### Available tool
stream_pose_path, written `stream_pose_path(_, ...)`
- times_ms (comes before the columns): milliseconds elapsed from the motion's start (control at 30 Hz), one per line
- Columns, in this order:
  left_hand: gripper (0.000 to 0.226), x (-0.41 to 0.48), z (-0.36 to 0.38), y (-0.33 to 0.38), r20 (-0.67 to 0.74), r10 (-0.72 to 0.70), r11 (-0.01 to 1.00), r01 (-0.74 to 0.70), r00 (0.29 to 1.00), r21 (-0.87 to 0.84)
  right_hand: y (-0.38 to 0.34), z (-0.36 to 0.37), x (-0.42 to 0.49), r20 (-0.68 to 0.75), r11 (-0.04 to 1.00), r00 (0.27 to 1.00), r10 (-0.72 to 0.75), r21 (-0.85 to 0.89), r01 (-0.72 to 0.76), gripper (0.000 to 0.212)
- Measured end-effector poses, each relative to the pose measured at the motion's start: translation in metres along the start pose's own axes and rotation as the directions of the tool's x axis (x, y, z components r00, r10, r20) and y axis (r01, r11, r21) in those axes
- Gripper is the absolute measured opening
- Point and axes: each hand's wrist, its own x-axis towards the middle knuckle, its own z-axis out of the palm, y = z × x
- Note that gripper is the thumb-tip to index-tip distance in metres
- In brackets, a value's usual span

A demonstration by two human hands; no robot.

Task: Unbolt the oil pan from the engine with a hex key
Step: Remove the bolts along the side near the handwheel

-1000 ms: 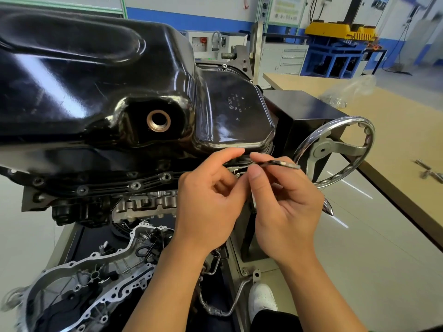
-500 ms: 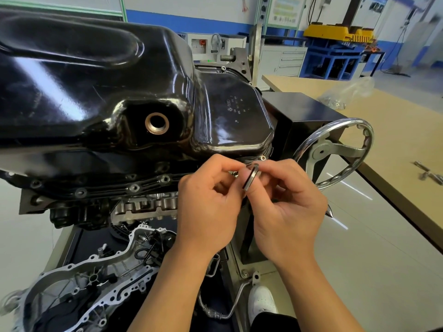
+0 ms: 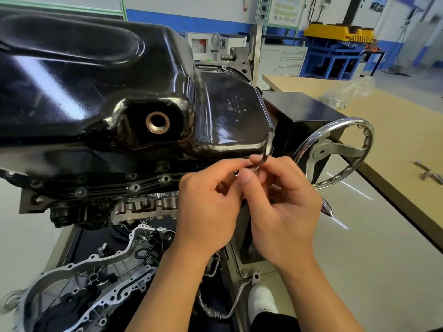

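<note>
The glossy black oil pan (image 3: 100, 92) sits on the upturned engine, with a brass drain hole (image 3: 157, 122) in its side and a row of flange bolts (image 3: 134, 187) along its lower edge. My right hand (image 3: 282, 207) pinches the small metal hex key (image 3: 266, 152), whose long arm points up in front of the pan's right corner. My left hand (image 3: 211, 202) has its fingertips curled at the key's lower end, close to a bolt (image 3: 236, 173) in the flange. The key's tip and the bolt head are mostly hidden by my fingers.
A chrome handwheel (image 3: 335, 152) on the black engine stand lies just right of my hands. A wooden workbench (image 3: 395, 130) at the right carries a plastic bag and small tools. A silver engine cover (image 3: 84, 279) lies below on the stand. My white shoe (image 3: 261, 300) shows underneath.
The hex key's long arm has swung from pointing right to pointing up, as my right hand turned it. Both hands stayed at the pan's right flange corner.
</note>
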Motion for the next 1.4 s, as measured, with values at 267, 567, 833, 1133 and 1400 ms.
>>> stream_pose_path(267, 0.007, -0.0018, 0.0009, -0.0025, -0.077, -0.008, 0.999, 0.011, 0.997, 0.042, -0.0011, -0.0010, 0.0000, -0.038, 0.998, 0.998, -0.053, -0.039, 0.052, 0.016)
stream_pose_path(567, 0.024, 0.0012, -0.0031, -0.0033, 0.031, 0.048, 0.997, -0.050, 0.998, 0.058, -0.0022, -0.0003, 0.0004, 0.011, 0.999, 0.999, -0.035, -0.015, 0.036, 0.017)
stream_pose_path(833, 0.004, 0.0003, -0.0009, -0.0021, -0.008, 0.007, 1.000, -0.007, 1.000, 0.025, 0.0000, -0.0013, 0.0003, -0.070, 1.000, 0.997, -0.013, -0.026, 0.011, 0.023)
stream_pose_path(1133, 0.026, 0.0012, -0.0042, -0.0022, 0.070, 0.089, 0.991, -0.095, 0.994, 0.090, -0.0012, -0.0015, 0.0007, -0.005, 0.998, 0.999, -0.042, -0.041, 0.041, 0.012)
stream_pose_path(1400, 0.006, 0.0006, -0.0016, -0.0034, -0.024, 0.005, 1.000, -0.006, 1.000, -0.014, -0.0012, -0.0017, -0.0001, -0.035, 0.999, 0.999, -0.028, -0.031, 0.027, 0.020)
